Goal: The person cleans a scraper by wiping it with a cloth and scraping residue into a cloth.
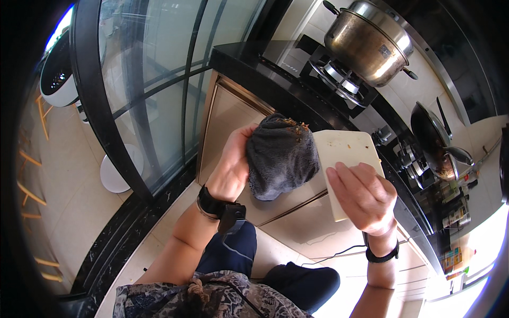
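Note:
My left hand point(232, 165) holds a dark grey cloth point(280, 159) from its left side, bunched up, with orange-brown crumbs along its top edge. Just right of the cloth, my right hand point(364, 196) grips a flat cream-coloured board point(348, 145), its fingers lying over the near face. A few small brown bits stick to the board's upper part. Both things are held up in front of the cabinet doors, beside the black counter's edge. Whether cloth and board touch at their edges I cannot tell. The left thumb is partly hidden behind the cloth.
A steel pot point(366, 43) stands on the left burner of the gas hob point(292, 59). Farther right are a dark wok point(429, 131) and bottles point(457, 212). A black-framed glass door point(159, 99) stands at the left. Beige cabinet doors point(234, 115) are below the black counter point(246, 59).

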The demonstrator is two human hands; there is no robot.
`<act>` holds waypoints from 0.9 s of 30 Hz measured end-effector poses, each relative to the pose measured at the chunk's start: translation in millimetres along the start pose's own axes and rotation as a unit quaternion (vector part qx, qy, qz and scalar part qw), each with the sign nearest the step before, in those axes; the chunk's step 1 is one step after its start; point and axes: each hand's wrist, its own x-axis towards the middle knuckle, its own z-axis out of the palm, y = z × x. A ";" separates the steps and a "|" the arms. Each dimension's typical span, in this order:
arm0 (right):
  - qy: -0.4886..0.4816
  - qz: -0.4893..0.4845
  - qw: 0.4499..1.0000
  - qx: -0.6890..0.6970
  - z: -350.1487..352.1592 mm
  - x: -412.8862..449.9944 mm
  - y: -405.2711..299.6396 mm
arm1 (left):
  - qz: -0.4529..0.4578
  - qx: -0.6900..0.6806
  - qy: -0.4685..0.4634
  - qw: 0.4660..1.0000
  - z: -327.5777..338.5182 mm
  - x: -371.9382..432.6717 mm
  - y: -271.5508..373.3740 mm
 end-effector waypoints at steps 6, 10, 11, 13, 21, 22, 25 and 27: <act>-0.004 0.152 0.988 0.035 -7.2 -5.4 9.1 | 0.042 0.050 0.074 0.995 -5.4 -3.0 13.8; -0.018 0.229 0.973 0.024 3.0 8.7 12.1 | 0.054 0.063 0.070 0.994 -3.0 -7.5 22.8; -0.024 0.244 0.969 0.020 5.6 12.8 12.2 | 0.054 0.058 0.064 0.995 -3.5 -7.9 25.0; -0.024 0.246 0.969 0.008 14.7 22.5 15.0 | 0.072 0.066 0.084 0.992 -3.3 -7.2 27.2; -0.073 0.248 0.964 -0.068 60.1 45.2 16.5 | 0.066 0.060 0.023 0.996 -3.0 -14.5 43.4; -0.075 0.242 0.964 -0.075 64.5 46.6 16.6 | 0.069 0.058 0.023 0.996 -3.5 -14.2 44.4; -0.072 0.229 0.968 -0.075 70.3 51.6 17.6 | 0.078 0.055 0.032 0.995 -4.3 -11.9 45.2; -0.061 0.223 0.971 -0.064 74.0 53.5 19.0 | 0.080 0.041 0.020 0.996 -4.5 -10.4 44.9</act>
